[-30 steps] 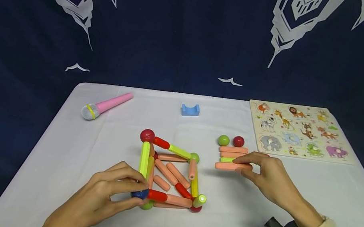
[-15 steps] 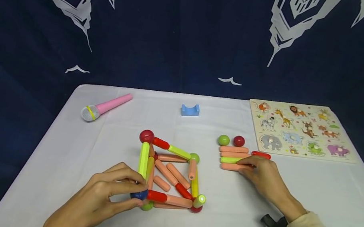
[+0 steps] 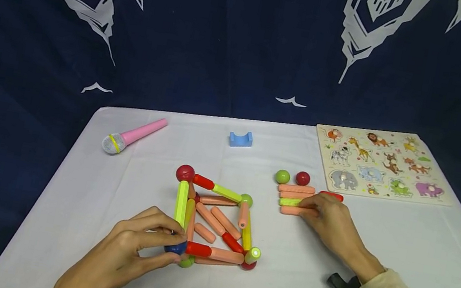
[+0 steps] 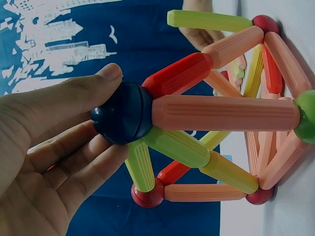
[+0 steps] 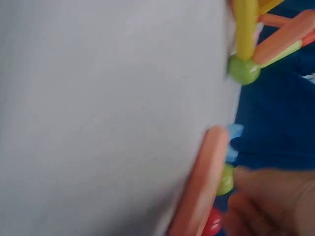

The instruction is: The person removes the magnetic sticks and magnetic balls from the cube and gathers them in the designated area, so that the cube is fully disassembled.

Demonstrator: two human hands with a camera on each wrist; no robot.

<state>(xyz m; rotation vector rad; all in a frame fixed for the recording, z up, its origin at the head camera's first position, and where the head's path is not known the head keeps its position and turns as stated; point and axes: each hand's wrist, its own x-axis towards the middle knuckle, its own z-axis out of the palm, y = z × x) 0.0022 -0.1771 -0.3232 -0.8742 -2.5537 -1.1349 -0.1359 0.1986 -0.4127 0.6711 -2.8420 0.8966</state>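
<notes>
My left hand [image 3: 124,246] pinches a dark blue ball [image 4: 120,113] between thumb and fingers, at the near left corner of a magnetic stick-and-ball frame [image 3: 225,255]. Orange, red, yellow and lime sticks meet at red and green balls in this frame. A lime stick [image 4: 206,20] projects from one red ball with its other end free. To the right, my right hand [image 3: 334,224] pinches the right end of the nearest orange stick [image 3: 290,210] in a short row. Beside it lies a lime stick [image 3: 289,202], partly under the fingers, with two orange sticks [image 3: 296,189] beyond.
A loose green ball [image 3: 282,176] and red ball [image 3: 302,178] sit behind the row. A red stick [image 3: 332,196] lies beyond the right hand. Farther back are an animal puzzle board [image 3: 386,166], a blue cradle-shaped block [image 3: 241,139] and a pink toy microphone [image 3: 134,136].
My right hand has slid the nearest orange stick slightly right and in against the row, uncovering the red stick behind the hand. The left hand stays on the blue ball.
</notes>
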